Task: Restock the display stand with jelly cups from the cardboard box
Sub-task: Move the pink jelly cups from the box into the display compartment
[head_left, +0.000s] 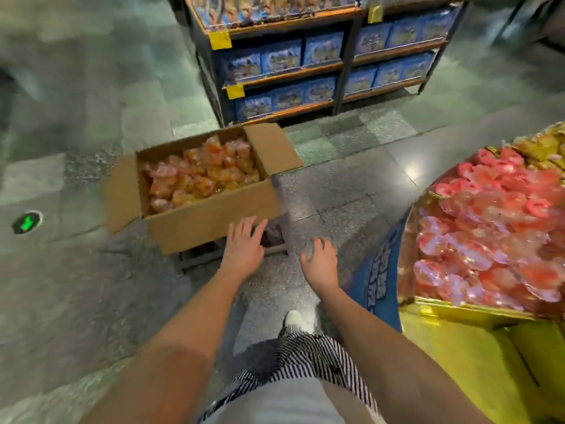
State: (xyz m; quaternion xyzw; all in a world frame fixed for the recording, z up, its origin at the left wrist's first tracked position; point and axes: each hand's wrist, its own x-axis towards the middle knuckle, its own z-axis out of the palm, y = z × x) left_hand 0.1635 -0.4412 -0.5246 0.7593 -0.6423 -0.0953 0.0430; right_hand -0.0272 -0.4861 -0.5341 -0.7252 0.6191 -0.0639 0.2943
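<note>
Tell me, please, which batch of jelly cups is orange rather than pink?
The jelly cups in the open cardboard box on the floor are orange; those heaped on the gold display stand at right are pink.

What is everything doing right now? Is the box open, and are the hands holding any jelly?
cardboard box: flaps open, full of orange-pink jelly cups
display stand: top bin heaped with pink jelly cups
left hand: open, empty, by the box's near wall
right hand: open, fingers curled, empty
blue shelves: stocked with blue boxes

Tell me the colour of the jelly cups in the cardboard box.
Orange and pinkish-red jelly cups, seen in the head view inside the brown cardboard box.
</note>
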